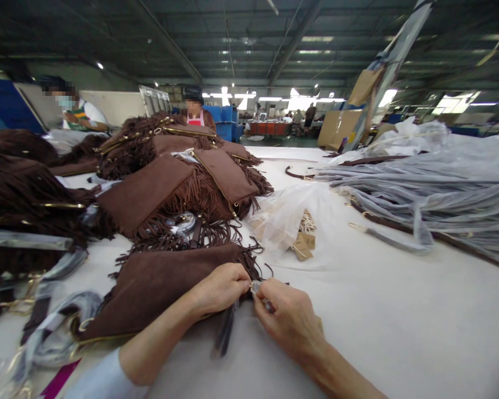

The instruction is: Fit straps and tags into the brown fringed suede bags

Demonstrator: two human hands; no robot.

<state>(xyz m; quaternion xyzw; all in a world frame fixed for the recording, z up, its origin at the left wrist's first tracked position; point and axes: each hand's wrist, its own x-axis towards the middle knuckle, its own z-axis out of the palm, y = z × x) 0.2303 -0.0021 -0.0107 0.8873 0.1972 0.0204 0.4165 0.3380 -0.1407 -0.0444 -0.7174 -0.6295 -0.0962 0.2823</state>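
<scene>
A brown suede-like bag point(166, 282) with fringe and a gold zip lies on the table in front of me. My left hand point(222, 288) is closed in a pinch at the bag's right corner. Just beside it, my right hand point(289, 316) has its fingers closed on a small metal clasp point(254, 286) partly wrapped in clear plastic. The fingertips of both hands nearly meet there and hide how the parts join. Below my left hand hangs a dark, plastic-wrapped strap end point(224, 332), slightly blurred.
More fringed bags point(149, 188) are piled behind and to the left. A clear plastic bag point(291, 221) holds brown paper tags point(303, 244). Grey-wrapped straps point(424, 194) heap up on the right of the white table point(382, 321). Two people stand across the table at the left.
</scene>
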